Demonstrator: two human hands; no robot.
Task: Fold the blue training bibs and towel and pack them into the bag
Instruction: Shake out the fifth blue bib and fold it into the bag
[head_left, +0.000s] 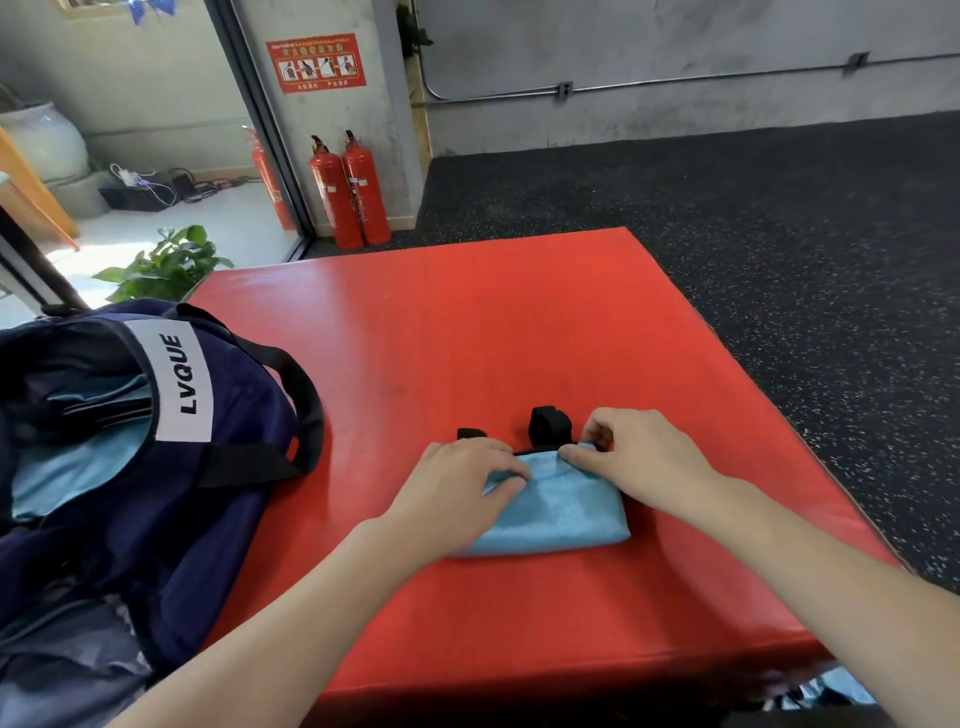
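A light blue bib (558, 512), folded into a small rectangle, lies on the red padded mat (467, 338); black strap ends (548, 426) stick out at its far edge. My left hand (457, 488) pinches the bib's far left corner. My right hand (634, 454) pinches its far right edge beside the straps. The navy bag (171, 467) marked LVQUE stands open at the mat's left side, with light blue fabric (72, 467) showing inside it.
Two red fire extinguishers (350, 195) stand against the wall beyond the mat. A green plant (166, 265) grows behind the bag. Dark speckled rubber floor (779, 234) surrounds the mat on the right. More light blue cloth (841, 686) peeks out below the mat's near right corner.
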